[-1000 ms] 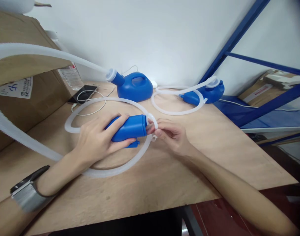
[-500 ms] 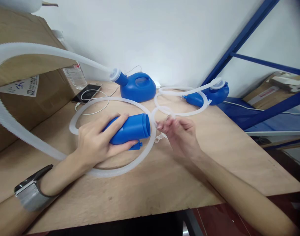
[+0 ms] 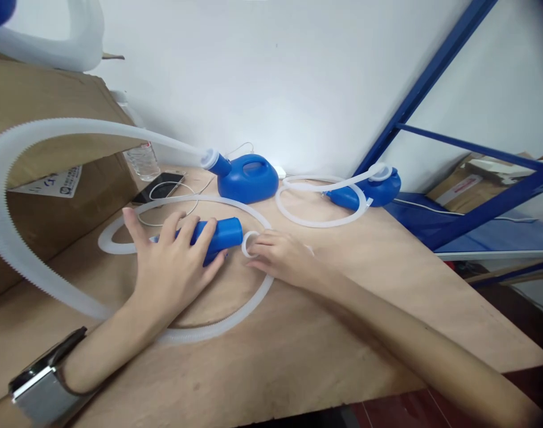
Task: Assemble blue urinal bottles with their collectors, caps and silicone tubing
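Observation:
My left hand [image 3: 176, 261] lies over a blue bottle neck [image 3: 224, 233], thumb and fingers around its sides; its open mouth faces right. Just right of that mouth, my right hand [image 3: 283, 255] pinches a white ring-shaped cap [image 3: 249, 244]. A long translucent hose [image 3: 236, 321] loops on the table around the bottle and arches up at the left. It meets the neck of a blue jug [image 3: 249, 181] with a handle, standing at the back.
Another blue container [image 3: 385, 189] with a coiled hose [image 3: 329, 223] lies at the back right. A phone [image 3: 160, 187] with a white cable, a clear water bottle [image 3: 143, 161] and a cardboard box [image 3: 53, 214] are at the left. A blue metal rack [image 3: 476, 223] stands right.
The blue bottle has moved left and my left hand's fingers have spread over it. My right hand has moved left, bringing the white cap near the bottle mouth. The view has tilted up slightly.

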Tool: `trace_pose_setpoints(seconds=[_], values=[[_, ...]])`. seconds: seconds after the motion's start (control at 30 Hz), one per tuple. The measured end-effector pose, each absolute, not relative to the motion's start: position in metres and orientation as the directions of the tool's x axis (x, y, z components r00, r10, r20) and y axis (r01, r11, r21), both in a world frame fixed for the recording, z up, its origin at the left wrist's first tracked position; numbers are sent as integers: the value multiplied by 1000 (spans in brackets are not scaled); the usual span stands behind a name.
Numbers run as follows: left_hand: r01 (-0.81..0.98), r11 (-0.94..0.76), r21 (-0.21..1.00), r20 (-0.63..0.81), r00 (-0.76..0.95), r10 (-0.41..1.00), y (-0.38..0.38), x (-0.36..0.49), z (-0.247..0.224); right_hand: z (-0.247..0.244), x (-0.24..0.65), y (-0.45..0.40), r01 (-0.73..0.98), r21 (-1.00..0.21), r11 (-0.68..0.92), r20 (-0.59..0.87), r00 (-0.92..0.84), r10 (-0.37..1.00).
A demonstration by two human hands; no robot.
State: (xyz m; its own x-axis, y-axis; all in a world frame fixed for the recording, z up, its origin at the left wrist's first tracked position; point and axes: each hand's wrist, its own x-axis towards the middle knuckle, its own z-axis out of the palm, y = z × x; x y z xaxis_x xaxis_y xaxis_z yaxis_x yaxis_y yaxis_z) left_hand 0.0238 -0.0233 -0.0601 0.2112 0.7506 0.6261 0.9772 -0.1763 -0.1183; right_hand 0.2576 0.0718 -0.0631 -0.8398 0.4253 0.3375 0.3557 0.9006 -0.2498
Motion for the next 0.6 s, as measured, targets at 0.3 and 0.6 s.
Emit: trace_pose_setpoints(seconds=[0.3, 0.6], values=[[986, -7, -166, 510, 91, 855, -32, 22, -36, -10, 225, 142, 356, -647, 674, 325, -671, 666], [988, 141, -67, 11, -140, 990, -15, 20, 11, 0, 138, 262, 535, -415, 736, 363, -645, 673]])
